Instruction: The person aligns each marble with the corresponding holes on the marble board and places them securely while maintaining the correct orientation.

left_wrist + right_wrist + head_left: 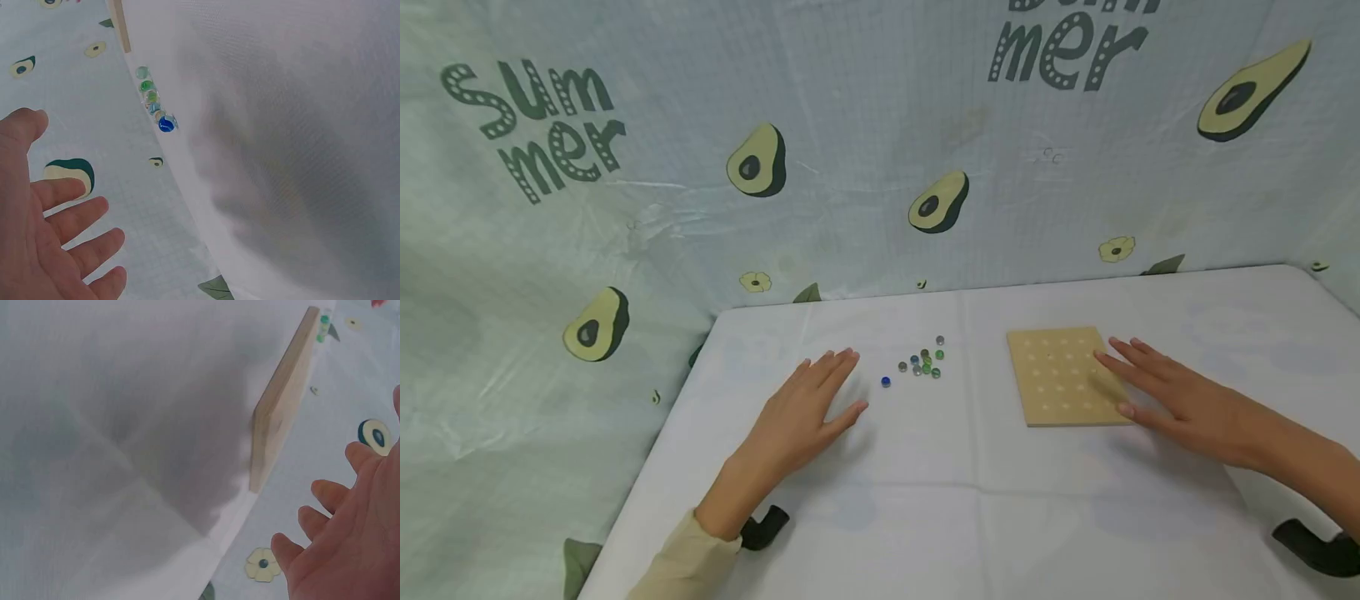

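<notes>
Several glass marbles [927,367], green, clear and blue, lie in a loose cluster mid-table in the head view. A dark blue marble [886,382] sits a little apart, closest to my left hand [801,412]. That hand hovers left of the marbles with straight, slightly spread fingers, holding nothing. To the right lies a flat square wooden board [1063,375] with rows of shallow dimples. My right hand [1187,404] is over the board's right edge, fingers extended and nothing held. The right wrist view shows the board [284,406] edge-on, apart from the fingers [328,494].
A white cloth [910,517] with fold creases covers the table. Behind and to the left hangs a pale curtain [850,100] printed with avocados and lettering. Black straps [765,527] show at both wrists.
</notes>
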Tool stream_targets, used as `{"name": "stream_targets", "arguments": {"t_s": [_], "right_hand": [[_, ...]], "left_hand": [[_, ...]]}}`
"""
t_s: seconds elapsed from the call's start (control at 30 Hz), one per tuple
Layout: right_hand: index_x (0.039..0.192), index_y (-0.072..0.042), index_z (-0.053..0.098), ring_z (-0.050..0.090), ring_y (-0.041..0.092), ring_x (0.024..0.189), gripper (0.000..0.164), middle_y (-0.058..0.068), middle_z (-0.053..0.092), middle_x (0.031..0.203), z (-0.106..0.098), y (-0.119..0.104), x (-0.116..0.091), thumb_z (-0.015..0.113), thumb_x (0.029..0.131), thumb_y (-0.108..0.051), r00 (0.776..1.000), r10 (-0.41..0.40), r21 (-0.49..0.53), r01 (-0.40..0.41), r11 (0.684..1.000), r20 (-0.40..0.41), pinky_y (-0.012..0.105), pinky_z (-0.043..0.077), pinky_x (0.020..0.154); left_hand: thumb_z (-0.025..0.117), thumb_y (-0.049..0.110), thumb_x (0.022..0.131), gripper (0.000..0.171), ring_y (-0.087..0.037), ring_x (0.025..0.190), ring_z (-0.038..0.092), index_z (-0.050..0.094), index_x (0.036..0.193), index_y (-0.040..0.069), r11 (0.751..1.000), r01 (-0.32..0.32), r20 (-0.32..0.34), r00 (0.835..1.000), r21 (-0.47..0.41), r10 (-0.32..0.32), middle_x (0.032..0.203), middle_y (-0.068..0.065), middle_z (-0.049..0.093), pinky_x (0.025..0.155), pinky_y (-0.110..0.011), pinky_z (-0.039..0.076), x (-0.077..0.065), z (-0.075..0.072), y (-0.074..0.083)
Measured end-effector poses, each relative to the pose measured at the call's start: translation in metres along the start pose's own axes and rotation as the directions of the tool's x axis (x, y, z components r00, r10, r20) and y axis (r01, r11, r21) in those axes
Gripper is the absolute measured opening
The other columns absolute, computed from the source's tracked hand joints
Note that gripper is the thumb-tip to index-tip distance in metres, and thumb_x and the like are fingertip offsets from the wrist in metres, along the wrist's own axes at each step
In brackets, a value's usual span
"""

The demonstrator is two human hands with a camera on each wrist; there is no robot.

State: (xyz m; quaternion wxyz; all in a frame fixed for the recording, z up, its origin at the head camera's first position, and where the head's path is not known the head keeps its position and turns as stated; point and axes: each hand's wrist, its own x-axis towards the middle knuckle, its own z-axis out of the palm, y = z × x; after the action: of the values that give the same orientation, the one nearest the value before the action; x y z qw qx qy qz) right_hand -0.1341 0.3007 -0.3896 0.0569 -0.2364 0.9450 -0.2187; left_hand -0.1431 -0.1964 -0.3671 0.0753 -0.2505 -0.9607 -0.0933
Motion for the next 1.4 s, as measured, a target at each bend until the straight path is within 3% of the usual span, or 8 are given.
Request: {"name": "stream_targets", "arguments": {"t_s": [0.2,0.4,0.5,0.73,1.07,1.4], "right_hand": [[0.164,-0.031,0.021,0.011,0.044,0.154,0.071,0.016,0.017,0.168,-0.003,0.018,0.008,0.058,0.104,-0.041,0.999,0.044,0.03,-0.045,0.999,0.012,0.077,0.024,0.106],[0.161,-0.025,0.032,0.036,0.051,0.139,0.074,0.023,0.038,0.157,-0.004,0.031,0.014,0.067,0.098,-0.042,0.999,0.029,-0.01,-0.029,1.0,-0.03,0.072,0.036,0.1],[0.159,-0.021,0.038,0.041,0.05,0.137,0.074,0.022,0.044,0.153,-0.004,0.037,0.017,0.069,0.096,-0.044,0.998,0.045,-0.035,-0.046,0.998,-0.033,0.069,0.04,0.1],[0.154,-0.009,0.044,0.039,0.05,0.139,0.075,0.024,0.043,0.155,0.002,0.045,0.024,0.07,0.095,-0.048,0.998,0.057,-0.033,-0.056,0.998,0.013,0.069,0.038,0.104],[0.156,-0.012,0.042,0.036,0.048,0.143,0.076,0.021,0.037,0.16,0.002,0.048,0.026,0.068,0.095,-0.049,0.998,0.028,-0.067,-0.025,0.997,0.051,0.068,0.036,0.106],[0.16,-0.018,0.035,0.037,0.047,0.143,0.076,0.019,0.036,0.161,0.002,0.046,0.023,0.062,0.098,-0.052,0.997,0.026,-0.097,-0.019,0.995,0.066,0.067,0.037,0.106]], "left_hand": [[0.062,0.037,0.102,0.055,-0.029,0.138,0.049,0.051,0.15,0.013,0.987,0.045,0.019,0.999,-0.156,-0.043,0.149,-0.008,0.054,0.113,-0.049,0.042,0.015,0.004,0.0],[0.064,0.032,0.102,0.048,-0.028,0.138,0.05,0.057,0.145,0.012,0.951,0.098,0.089,0.993,-0.292,-0.075,0.146,-0.007,0.057,0.112,-0.049,0.042,0.033,0.008,-0.003],[0.065,0.03,0.102,0.047,-0.028,0.138,0.05,0.058,0.144,0.011,0.938,0.113,0.12,0.99,-0.328,-0.077,0.145,-0.007,0.058,0.112,-0.048,0.042,0.042,0.01,-0.003],[0.07,0.026,0.099,0.043,-0.029,0.132,0.056,0.063,0.138,0.008,0.933,0.131,0.156,0.984,-0.334,-0.083,0.139,-0.008,0.063,0.108,-0.047,0.047,0.054,0.016,-0.003],[0.075,0.017,0.094,0.028,-0.022,0.099,0.071,0.075,0.119,0.005,0.929,0.108,0.161,0.986,-0.354,-0.053,0.116,-0.007,0.074,0.087,-0.037,0.058,0.063,0.024,-0.01],[0.079,0.013,0.089,0.025,-0.014,0.085,0.067,0.077,0.113,0.005,0.938,0.102,0.177,0.983,-0.33,-0.045,0.095,-0.002,0.074,0.081,-0.032,0.057,0.07,0.03,-0.007]]}}
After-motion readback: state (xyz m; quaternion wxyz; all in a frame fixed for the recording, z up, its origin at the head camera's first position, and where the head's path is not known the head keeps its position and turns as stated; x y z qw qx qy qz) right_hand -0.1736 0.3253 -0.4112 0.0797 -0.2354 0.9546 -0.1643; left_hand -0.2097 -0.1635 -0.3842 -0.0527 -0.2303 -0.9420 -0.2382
